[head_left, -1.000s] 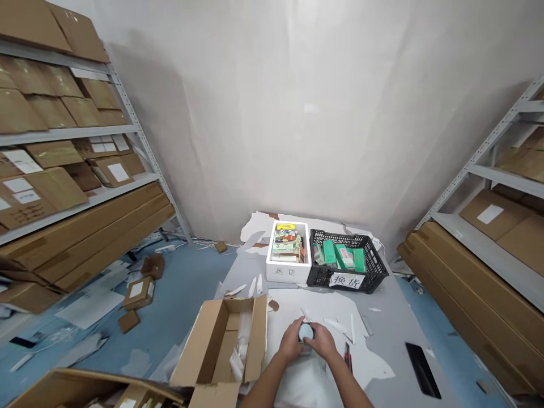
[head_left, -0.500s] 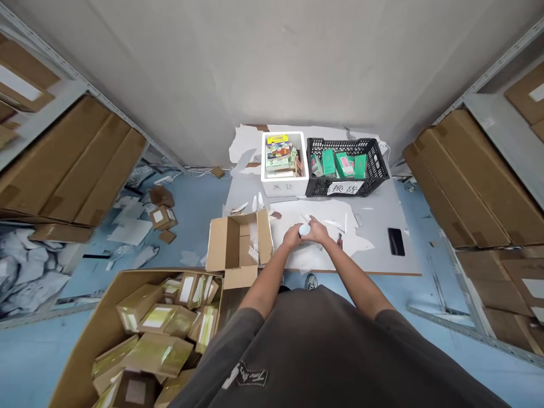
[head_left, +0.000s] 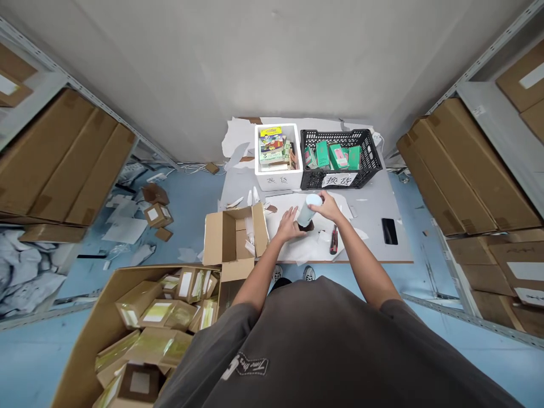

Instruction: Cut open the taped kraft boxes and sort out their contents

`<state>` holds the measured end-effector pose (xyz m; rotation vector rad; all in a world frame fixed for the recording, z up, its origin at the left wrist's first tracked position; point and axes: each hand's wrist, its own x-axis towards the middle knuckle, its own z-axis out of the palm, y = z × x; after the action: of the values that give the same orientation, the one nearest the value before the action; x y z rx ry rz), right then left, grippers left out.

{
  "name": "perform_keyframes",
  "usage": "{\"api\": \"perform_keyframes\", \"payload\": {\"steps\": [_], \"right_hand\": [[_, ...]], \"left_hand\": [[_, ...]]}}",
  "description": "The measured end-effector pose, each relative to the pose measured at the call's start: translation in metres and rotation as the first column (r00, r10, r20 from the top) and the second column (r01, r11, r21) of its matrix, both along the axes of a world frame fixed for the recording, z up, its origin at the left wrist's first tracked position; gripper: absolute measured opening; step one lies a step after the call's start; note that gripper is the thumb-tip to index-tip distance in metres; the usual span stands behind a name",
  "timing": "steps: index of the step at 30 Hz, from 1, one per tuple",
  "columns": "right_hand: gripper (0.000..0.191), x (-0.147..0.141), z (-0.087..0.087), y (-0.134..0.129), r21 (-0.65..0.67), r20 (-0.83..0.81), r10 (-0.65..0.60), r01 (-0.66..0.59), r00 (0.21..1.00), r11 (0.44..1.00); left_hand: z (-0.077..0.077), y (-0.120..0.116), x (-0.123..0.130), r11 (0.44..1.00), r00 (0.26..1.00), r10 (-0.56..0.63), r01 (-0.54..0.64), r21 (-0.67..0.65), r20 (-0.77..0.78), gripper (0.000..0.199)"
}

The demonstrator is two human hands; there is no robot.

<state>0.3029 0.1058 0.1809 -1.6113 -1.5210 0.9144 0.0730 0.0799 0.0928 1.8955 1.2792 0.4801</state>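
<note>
A pale blue cylinder [head_left: 307, 211] stands tilted above the white paper on the table, with a small dark piece [head_left: 306, 226] at its lower end. My right hand [head_left: 327, 206] is closed on the cylinder near its top. Beside the lower end rests my left hand [head_left: 289, 225], its fingers apart; whether it touches the dark piece is too small to tell. A red and black tool [head_left: 334, 240] lies to the right. Left of my hands is an open cardboard box [head_left: 229, 239] with white material inside.
Behind stand a white bin [head_left: 278, 182] of small boxes and a black crate [head_left: 369, 174] of green boxes. A phone [head_left: 389, 231] lies at the right. A large carton [head_left: 91, 334] full of taped parcels is at lower left. Shelves flank both sides.
The cylinder now shows its side, tilted between my hands. My right hand has risen to its top, and my left hand has opened and moved slightly away. The view has shifted a little.
</note>
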Motion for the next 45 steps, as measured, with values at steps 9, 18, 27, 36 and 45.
{"api": "perform_keyframes", "payload": {"steps": [9,18,27,36,45], "right_hand": [[0.057,-0.009,0.043,0.018,-0.034,-0.334,0.045,-0.06,0.941,0.998],[0.092,-0.012,0.01,0.0,-0.075,-0.532,0.103,-0.168,0.84,0.983],[0.091,-0.016,0.002,-0.001,-0.08,-0.545,0.071,-0.137,0.836,0.987],[0.122,0.011,0.029,0.014,0.081,-0.382,0.164,-0.144,0.91,0.986],[0.09,0.039,0.051,0.015,0.082,0.0,0.377,-0.375,0.926,0.923]], "left_hand": [[0.045,0.017,0.013,0.996,0.865,0.077,-0.043,-0.08,0.496,0.103],[0.057,0.02,0.002,0.976,0.796,0.131,0.001,-0.218,0.591,0.111],[0.06,0.028,0.005,0.969,0.807,0.134,0.015,-0.247,0.575,0.111],[0.097,0.047,-0.019,0.99,0.938,-0.115,0.135,-0.038,0.327,0.1],[0.183,0.081,-0.046,0.927,0.93,-0.362,0.366,0.076,-0.064,0.082]]}}
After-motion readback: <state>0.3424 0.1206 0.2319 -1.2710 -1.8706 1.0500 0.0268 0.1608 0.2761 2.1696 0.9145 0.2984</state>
